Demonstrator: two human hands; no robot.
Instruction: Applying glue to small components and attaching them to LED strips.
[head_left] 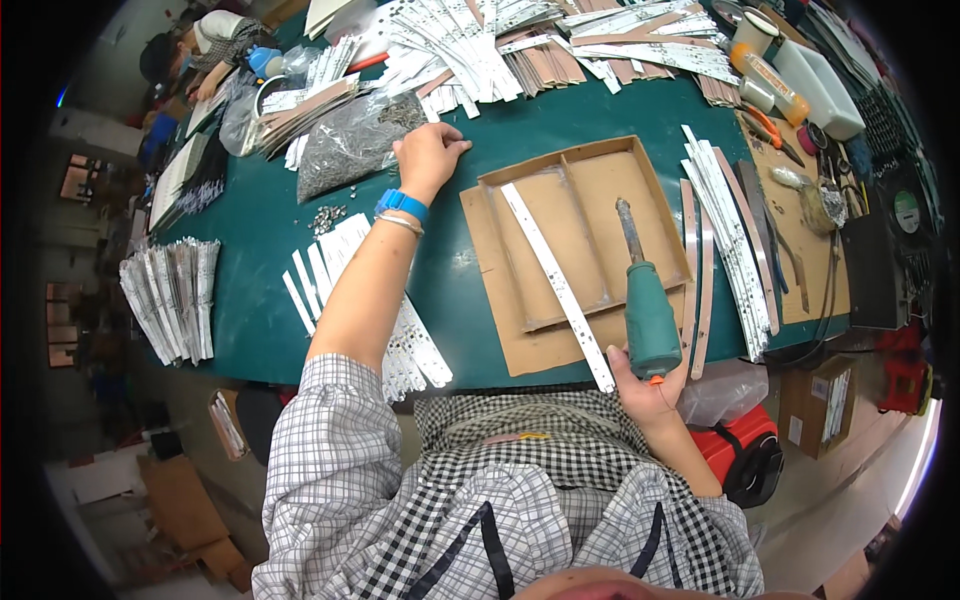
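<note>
My right hand [648,400] grips a soldering iron [652,320] by its thick green handle. The iron's metal tip points away from me over a shallow cardboard tray [657,190]. A narrow white circuit strip [560,285] lies slantwise across the tray, its near end close to my right thumb. My left hand [430,158] is stretched forward, fingers curled, beside the mouth of a clear plastic bag [345,150] full of small metal parts. Anything between those fingers is hidden. Loose metal pieces [328,218] lie near the bag, and several white strips [415,345] lie under my left forearm.
Piles of white and brown strips [470,45] cover the table's far side. More strips [725,240] lie right of the tray. A strip bundle [172,300] stands at the left edge. Orange-handled pliers [765,125] and bottles are at the far right. Another person [205,55] works at far left.
</note>
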